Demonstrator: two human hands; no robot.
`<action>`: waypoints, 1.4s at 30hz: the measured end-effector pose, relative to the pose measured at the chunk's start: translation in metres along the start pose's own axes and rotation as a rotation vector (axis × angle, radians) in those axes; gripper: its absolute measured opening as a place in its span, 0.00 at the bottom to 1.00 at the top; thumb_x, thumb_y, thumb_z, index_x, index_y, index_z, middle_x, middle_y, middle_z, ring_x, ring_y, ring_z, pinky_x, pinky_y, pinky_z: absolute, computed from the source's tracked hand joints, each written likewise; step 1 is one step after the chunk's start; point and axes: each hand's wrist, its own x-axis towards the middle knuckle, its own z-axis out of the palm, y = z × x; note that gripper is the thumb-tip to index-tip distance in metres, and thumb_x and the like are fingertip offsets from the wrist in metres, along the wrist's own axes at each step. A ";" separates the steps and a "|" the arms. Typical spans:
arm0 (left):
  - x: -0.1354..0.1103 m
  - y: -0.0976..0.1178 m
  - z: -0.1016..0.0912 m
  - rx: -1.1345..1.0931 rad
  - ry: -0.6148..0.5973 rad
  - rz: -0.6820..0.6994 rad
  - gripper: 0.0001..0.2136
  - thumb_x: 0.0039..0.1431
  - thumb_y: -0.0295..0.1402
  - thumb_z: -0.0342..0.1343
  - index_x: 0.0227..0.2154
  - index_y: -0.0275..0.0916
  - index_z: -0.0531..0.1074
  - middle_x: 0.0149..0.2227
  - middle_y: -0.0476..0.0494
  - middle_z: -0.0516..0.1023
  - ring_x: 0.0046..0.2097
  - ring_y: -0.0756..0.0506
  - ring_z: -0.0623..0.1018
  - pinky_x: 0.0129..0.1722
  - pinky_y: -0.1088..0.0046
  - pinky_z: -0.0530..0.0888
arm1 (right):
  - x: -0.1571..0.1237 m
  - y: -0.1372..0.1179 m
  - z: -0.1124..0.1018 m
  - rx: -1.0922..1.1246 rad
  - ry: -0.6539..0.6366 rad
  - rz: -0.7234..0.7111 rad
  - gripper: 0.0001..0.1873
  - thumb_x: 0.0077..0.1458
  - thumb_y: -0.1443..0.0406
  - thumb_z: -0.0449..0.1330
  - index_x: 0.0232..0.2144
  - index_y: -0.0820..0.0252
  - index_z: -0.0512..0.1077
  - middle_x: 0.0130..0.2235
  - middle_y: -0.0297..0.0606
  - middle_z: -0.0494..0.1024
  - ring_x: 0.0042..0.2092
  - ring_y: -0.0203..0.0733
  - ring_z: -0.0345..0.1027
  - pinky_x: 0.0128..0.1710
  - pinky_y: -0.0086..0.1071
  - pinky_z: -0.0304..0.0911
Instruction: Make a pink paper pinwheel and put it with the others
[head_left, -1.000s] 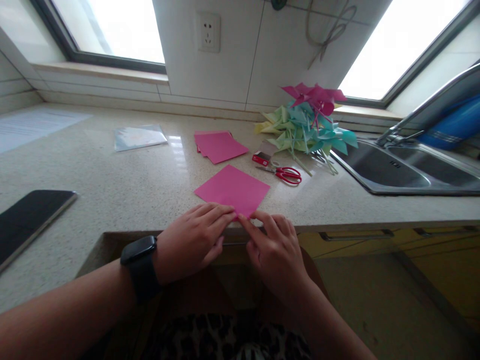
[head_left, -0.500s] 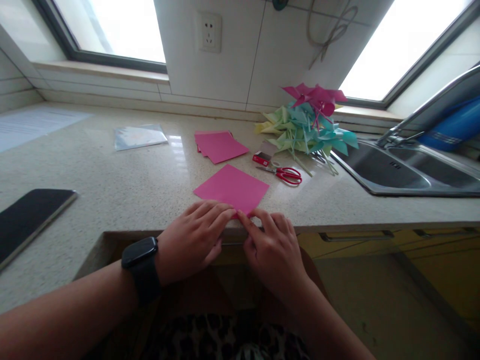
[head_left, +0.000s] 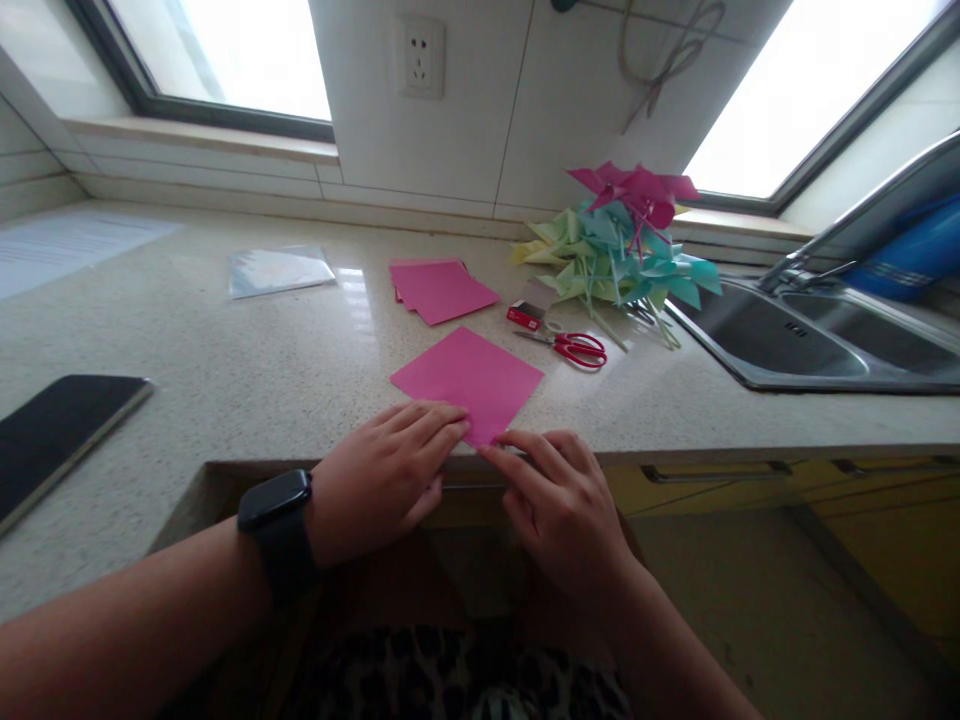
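Observation:
A square pink sheet of paper (head_left: 474,375) lies at the counter's front edge, one corner pointing towards me. The fingers of my left hand (head_left: 394,465), pressed together, hold its near left side down on the counter; a dark watch is on that wrist. My right hand (head_left: 562,490) is at the near corner, fingers bent and fingertips on the paper. Its thumb is mostly hidden. Beyond the sheet is a small stack of pink paper (head_left: 446,290). To the right lie red-handled scissors (head_left: 577,348) and a small red and black box (head_left: 526,314).
Paper pinwheels (head_left: 622,235) in pink, blue, green and yellow are piled beside the steel sink (head_left: 780,335). A clear packet (head_left: 281,272) and printed sheets (head_left: 75,250) lie at the back left. A dark phone-like slab (head_left: 64,430) rests at the left.
My right hand has drawn slightly back and right, showing more of the sheet's near corner. My left hand still presses the paper. The view has shifted slightly.

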 end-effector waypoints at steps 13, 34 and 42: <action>-0.001 0.000 -0.001 -0.007 -0.015 -0.005 0.24 0.60 0.27 0.55 0.60 0.35 0.64 0.62 0.36 0.69 0.62 0.37 0.69 0.62 0.54 0.67 | 0.000 -0.003 0.001 -0.015 0.010 0.020 0.25 0.59 0.72 0.57 0.58 0.57 0.71 0.53 0.38 0.78 0.48 0.49 0.64 0.52 0.47 0.62; -0.002 0.000 -0.001 0.015 -0.018 0.005 0.27 0.59 0.26 0.55 0.62 0.34 0.62 0.64 0.35 0.67 0.64 0.36 0.67 0.64 0.54 0.65 | -0.005 -0.001 -0.002 -0.015 0.001 -0.007 0.21 0.60 0.72 0.57 0.53 0.54 0.74 0.54 0.35 0.77 0.48 0.49 0.64 0.51 0.46 0.62; -0.003 -0.001 0.000 0.016 -0.023 0.020 0.26 0.59 0.27 0.55 0.61 0.39 0.63 0.64 0.37 0.66 0.64 0.36 0.66 0.64 0.53 0.65 | -0.006 -0.002 -0.001 -0.032 0.002 0.004 0.21 0.59 0.72 0.56 0.54 0.55 0.74 0.54 0.35 0.77 0.48 0.50 0.63 0.51 0.47 0.62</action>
